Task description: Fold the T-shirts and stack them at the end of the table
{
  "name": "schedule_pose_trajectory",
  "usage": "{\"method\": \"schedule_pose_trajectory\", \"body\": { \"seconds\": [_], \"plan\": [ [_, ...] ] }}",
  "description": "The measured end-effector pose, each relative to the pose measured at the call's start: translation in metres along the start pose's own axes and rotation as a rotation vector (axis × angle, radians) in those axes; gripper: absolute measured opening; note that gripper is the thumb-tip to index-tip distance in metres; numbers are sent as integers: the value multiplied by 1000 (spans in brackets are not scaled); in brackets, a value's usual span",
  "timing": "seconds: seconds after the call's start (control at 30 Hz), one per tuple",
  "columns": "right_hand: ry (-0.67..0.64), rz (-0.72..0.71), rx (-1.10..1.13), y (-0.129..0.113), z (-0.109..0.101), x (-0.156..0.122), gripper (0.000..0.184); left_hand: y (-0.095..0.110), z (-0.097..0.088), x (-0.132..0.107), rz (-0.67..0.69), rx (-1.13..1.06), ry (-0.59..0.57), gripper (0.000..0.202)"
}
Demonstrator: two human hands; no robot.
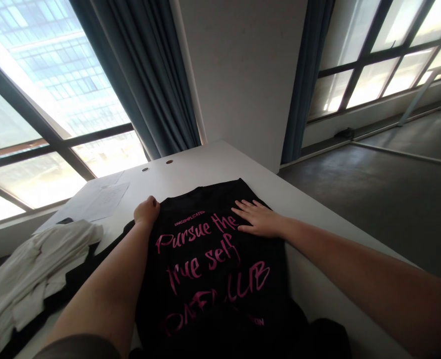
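A black T-shirt (205, 249) with pink lettering lies spread on the white table (220, 164), its near part dark and hard to make out. At its left edge, close to the far corner, my left hand (146, 210) is closed with the cloth gripped in its fingers. My right hand (260, 218) rests flat on the right side of the shirt, fingers spread, holding nothing.
White cloth (48, 264) lies crumpled on black fabric at the left. Papers (97, 199) lie behind it. Two round holes pierce the tabletop near the blue curtain (141, 75). A white pillar (246, 75) stands beyond the table; grey floor (373, 184) extends to the right.
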State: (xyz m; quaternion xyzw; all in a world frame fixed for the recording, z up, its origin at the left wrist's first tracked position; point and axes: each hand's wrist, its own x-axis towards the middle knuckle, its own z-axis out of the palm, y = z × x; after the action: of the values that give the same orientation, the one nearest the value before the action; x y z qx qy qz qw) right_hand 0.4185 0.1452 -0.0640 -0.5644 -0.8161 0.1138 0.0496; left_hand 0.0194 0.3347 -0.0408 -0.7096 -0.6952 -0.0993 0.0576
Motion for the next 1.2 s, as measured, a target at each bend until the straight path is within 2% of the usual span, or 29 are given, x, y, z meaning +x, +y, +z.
{"method": "schedule_pose_trajectory", "body": {
  "seconds": [0.23,0.33,0.4,0.43,0.53,0.6,0.7,0.77,0.83,0.9,0.97,1.1,1.2],
  "plan": [
    [46,-22,18,2,3,0,83,23,-28,-13,0,31,-47,30],
    [44,-19,-1,3,5,1,83,46,-44,-42,31,0,-21,34],
    [49,-19,-1,2,5,1,83,68,-54,-83,162,-52,-10,30],
    [53,-19,3,1,4,1,83,80,-59,-110,321,-143,-43,28],
    [54,-17,8,0,4,0,85,105,-77,-201,768,-313,-315,25],
    [56,-11,12,0,4,0,85,111,-90,-254,870,-291,-426,35],
    [74,-11,35,2,6,2,84,106,-109,-305,732,-310,-528,48],
    [86,-22,48,4,8,4,83,102,-121,-325,685,-323,-568,50],
    [96,-34,55,5,10,5,81,104,-128,-340,702,-311,-590,62],
    [103,-38,46,5,9,5,80,113,-128,-355,708,-266,-599,83],
    [107,-45,33,5,8,5,79,126,-119,-367,653,-215,-585,92],
    [102,-67,53,5,3,4,73,138,-102,-375,532,-224,-542,59],
    [84,-61,80,4,-1,4,74,132,-110,-373,570,-333,-552,43]
  ]
}}
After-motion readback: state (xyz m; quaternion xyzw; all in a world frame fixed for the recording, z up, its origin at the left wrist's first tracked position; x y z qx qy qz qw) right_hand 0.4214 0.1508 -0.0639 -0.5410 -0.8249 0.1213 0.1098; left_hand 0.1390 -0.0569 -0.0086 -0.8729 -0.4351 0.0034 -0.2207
